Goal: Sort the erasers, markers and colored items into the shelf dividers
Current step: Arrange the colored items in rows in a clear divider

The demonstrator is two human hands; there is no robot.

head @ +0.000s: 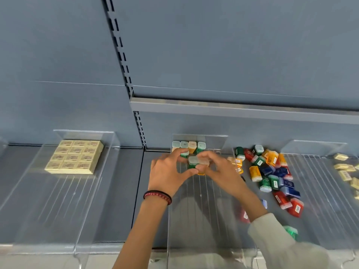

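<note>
Your left hand grips a green capped box and your right hand pinches an orange box, the two pressed together just short of the standing row beyond your fingertips. Push them in crooked and that row could topple; ease either grip early and a box falls flat. The loose pile lies right of your right hand.
</note>
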